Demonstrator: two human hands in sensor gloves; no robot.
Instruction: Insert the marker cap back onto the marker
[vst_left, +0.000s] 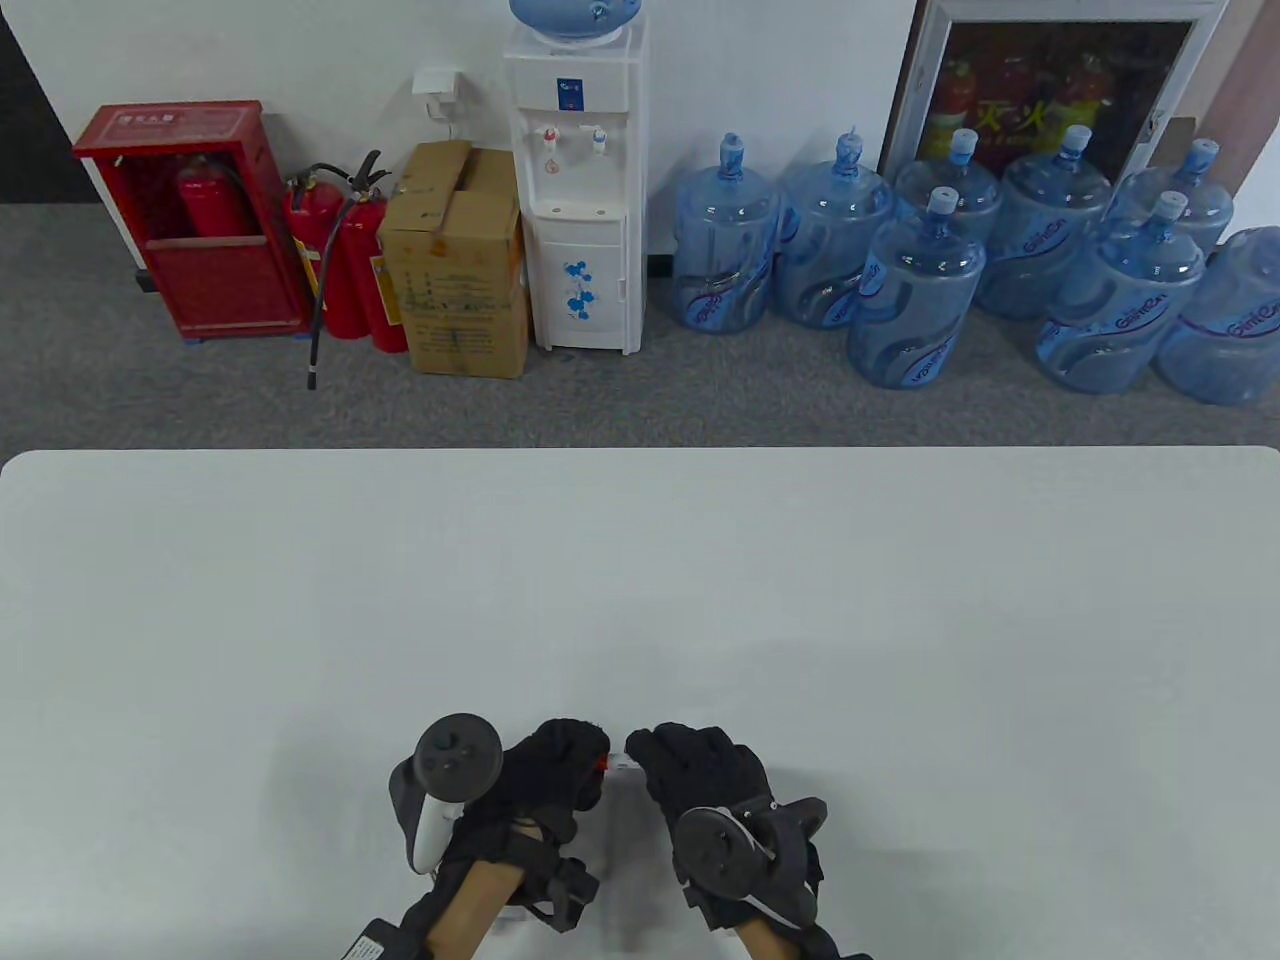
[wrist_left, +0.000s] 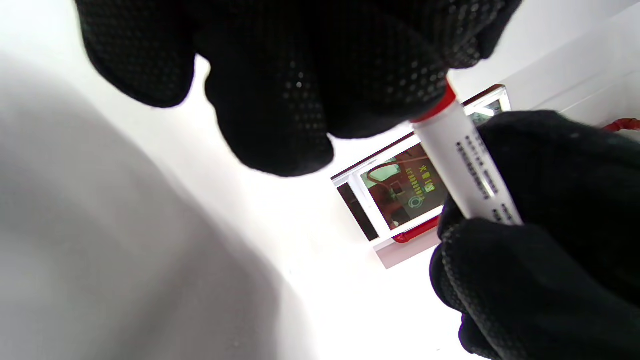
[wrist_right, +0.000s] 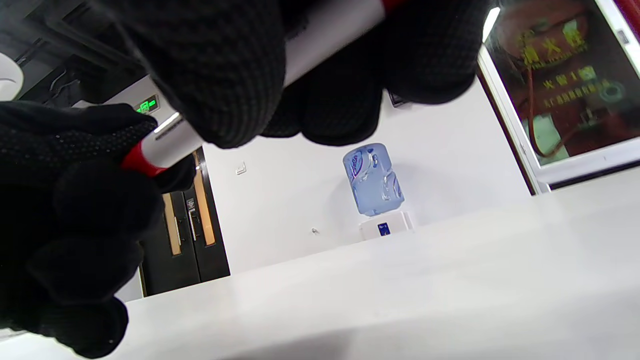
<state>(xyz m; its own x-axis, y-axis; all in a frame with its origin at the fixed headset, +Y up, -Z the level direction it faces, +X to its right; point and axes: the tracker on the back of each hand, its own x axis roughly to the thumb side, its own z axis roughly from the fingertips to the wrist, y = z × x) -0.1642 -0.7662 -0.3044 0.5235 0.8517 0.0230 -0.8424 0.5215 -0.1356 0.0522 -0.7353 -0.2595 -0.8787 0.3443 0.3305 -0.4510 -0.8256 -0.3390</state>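
Note:
A white marker with printed text on its barrel is held level between both hands just above the table, near its front edge. My right hand grips the barrel. My left hand wraps the red cap; only its red rim shows at the fingertips, butted against the barrel's end. The red rim also shows in the right wrist view and as a small red spot in the table view. The cap's body is hidden inside the left fingers.
The white table stretches far ahead and to both sides of the hands. Beyond its far edge stand a water dispenser, a cardboard box, fire extinguishers and several blue water jugs on the floor.

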